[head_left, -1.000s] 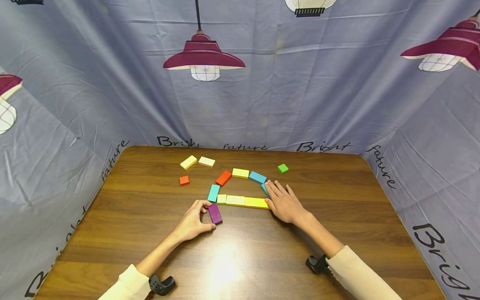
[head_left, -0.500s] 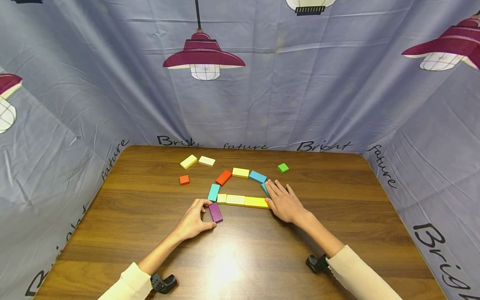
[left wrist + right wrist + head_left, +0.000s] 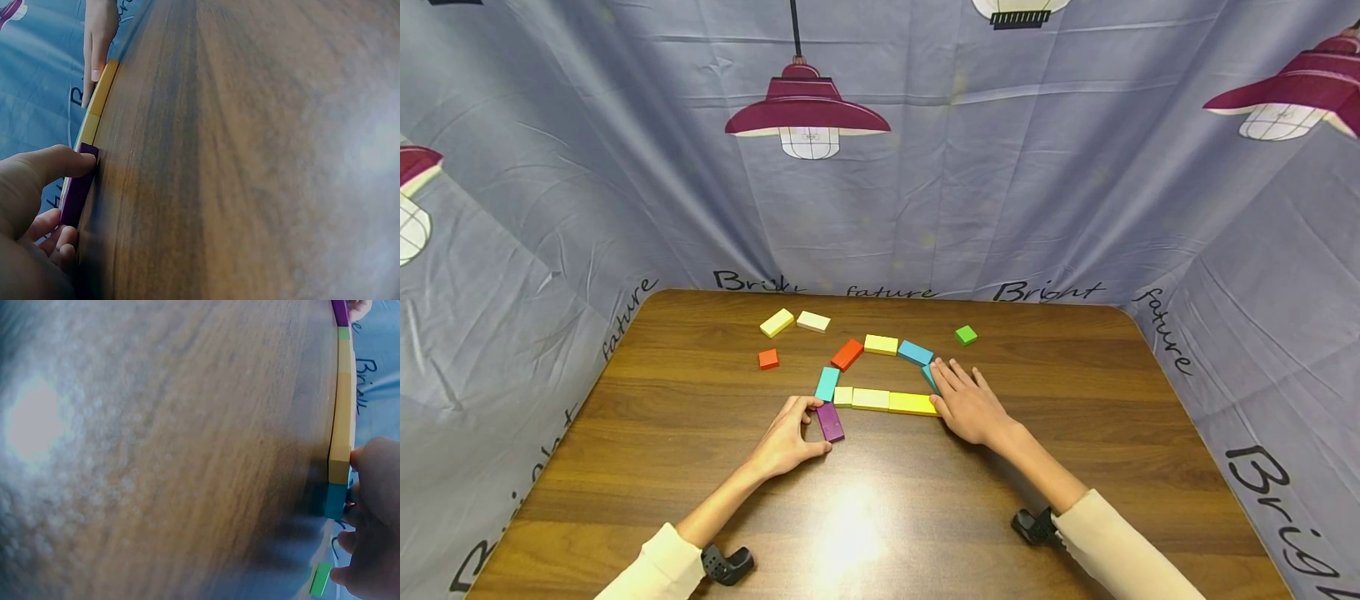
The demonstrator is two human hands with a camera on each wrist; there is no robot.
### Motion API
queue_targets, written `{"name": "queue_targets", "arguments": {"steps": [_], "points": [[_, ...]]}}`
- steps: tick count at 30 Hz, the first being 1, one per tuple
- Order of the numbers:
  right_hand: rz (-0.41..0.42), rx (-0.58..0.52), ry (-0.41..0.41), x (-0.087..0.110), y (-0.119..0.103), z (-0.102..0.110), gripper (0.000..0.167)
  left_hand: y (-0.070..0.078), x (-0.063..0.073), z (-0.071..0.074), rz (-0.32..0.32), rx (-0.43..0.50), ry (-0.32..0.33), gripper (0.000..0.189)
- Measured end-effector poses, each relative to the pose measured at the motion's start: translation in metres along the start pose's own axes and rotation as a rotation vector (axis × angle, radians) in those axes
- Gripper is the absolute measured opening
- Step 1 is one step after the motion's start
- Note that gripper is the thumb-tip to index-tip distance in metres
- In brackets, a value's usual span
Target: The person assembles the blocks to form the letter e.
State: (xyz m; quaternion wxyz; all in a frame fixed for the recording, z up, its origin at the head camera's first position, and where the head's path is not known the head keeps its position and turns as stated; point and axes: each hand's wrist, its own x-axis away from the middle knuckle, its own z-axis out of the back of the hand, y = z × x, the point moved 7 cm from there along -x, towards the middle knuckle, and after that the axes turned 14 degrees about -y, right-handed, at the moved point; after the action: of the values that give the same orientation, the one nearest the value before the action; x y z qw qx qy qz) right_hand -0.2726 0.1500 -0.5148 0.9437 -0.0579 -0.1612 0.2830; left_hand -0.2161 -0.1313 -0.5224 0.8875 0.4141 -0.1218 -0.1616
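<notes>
My left hand [image 3: 784, 442] holds a purple block [image 3: 831, 422] lengthwise between thumb and fingers; in the left wrist view the thumb lies at the near end of the purple block [image 3: 79, 187]. The block's far end meets a turquoise block [image 3: 827, 384]. My right hand [image 3: 973, 407] lies with straight fingers over a teal block [image 3: 930, 377], partly hidden, and touches the end of a bright yellow block [image 3: 913, 404]. A pale yellow block [image 3: 871, 400] and a small yellow block [image 3: 843, 397] continue that row. A red block [image 3: 847, 355], yellow block [image 3: 881, 345] and blue block [image 3: 916, 353] form an arch behind.
At the back left of the wooden table [image 3: 1037, 517] lie a yellow block [image 3: 777, 322], a cream block [image 3: 813, 322] and a small red block [image 3: 768, 359]. A green block [image 3: 966, 335] lies at the back right. A printed curtain [image 3: 925, 208] hangs behind.
The purple block in my left hand has shifted very slightly away from me, up against the turquoise block. My right hand has stayed in place.
</notes>
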Motion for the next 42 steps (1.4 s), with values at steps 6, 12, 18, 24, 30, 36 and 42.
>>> {"name": "queue_targets", "arguments": {"steps": [6, 12, 18, 24, 30, 36, 42], "points": [[-0.002, -0.005, -0.005, -0.0004, -0.0001, 0.0, 0.06, 0.0004, 0.0, 0.0001, -0.004, 0.006, -0.001, 0.062], [0.006, -0.005, 0.004, 0.0001, -0.0011, 0.0012, 0.06, -0.0001, 0.0002, -0.0004, 0.001, 0.02, -0.011, 0.062], [0.002, 0.0, -0.003, -0.0001, -0.0007, 0.0007, 0.061, 0.0, 0.0001, 0.0001, 0.004, 0.024, -0.012, 0.063], [0.005, -0.001, 0.002, 0.0005, -0.0021, 0.0014, 0.06, -0.0003, 0.0006, -0.0001, 0.001, 0.025, -0.014, 0.062], [0.008, -0.003, 0.008, 0.0007, -0.0027, 0.0024, 0.06, -0.0014, -0.0003, -0.0006, 0.007, 0.032, -0.022, 0.063], [0.005, 0.007, 0.01, 0.0008, -0.0023, 0.003, 0.06, -0.0005, -0.0002, -0.0001, 0.0, 0.034, -0.019, 0.063], [0.002, 0.002, -0.001, 0.0006, -0.0021, 0.0026, 0.06, -0.0017, -0.0002, -0.0011, 0.01, 0.023, -0.017, 0.063]]}}
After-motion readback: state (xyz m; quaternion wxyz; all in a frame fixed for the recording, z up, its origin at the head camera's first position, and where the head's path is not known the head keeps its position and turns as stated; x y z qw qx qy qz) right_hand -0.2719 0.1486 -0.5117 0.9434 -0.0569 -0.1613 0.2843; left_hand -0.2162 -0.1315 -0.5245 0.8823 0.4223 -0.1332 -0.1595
